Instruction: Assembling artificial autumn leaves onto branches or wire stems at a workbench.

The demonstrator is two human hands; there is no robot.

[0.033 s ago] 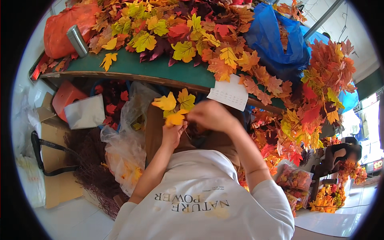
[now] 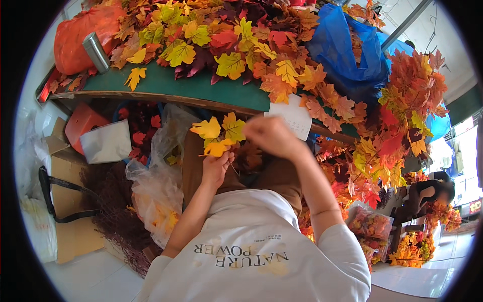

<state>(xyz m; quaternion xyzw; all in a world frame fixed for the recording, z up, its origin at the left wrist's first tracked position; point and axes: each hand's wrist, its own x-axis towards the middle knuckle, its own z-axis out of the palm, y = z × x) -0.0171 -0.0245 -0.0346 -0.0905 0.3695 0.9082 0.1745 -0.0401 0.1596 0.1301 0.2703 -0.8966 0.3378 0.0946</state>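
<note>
My left hand (image 2: 217, 168) is closed round the thin stem of a small sprig of artificial maple leaves (image 2: 233, 127), held over my lap. Its yellow and yellow-green leaves fan out above my fingers. Just right of the sprig, my right hand (image 2: 271, 135) is raised, apart from the leaves and smeared by motion. Whether anything is between its fingers I cannot make out. Behind it, a white sheet of paper (image 2: 293, 115) with writing hangs at the table edge. A heap of red, orange and yellow artificial leaves (image 2: 231, 64) covers much of the green table (image 2: 201, 93).
A metal cylinder (image 2: 95, 52) and an orange bag (image 2: 85, 38) stand at the far left. At the far right is a blue plastic bag (image 2: 347, 50). Below the table are a clear plastic bag (image 2: 153, 189), dark twigs (image 2: 118, 216) and a cardboard box (image 2: 75, 236). Leaf bunches (image 2: 387, 146) hang at right.
My right hand has moved slightly up and right, away from the sprig. My left hand and the sprig have hardly shifted.
</note>
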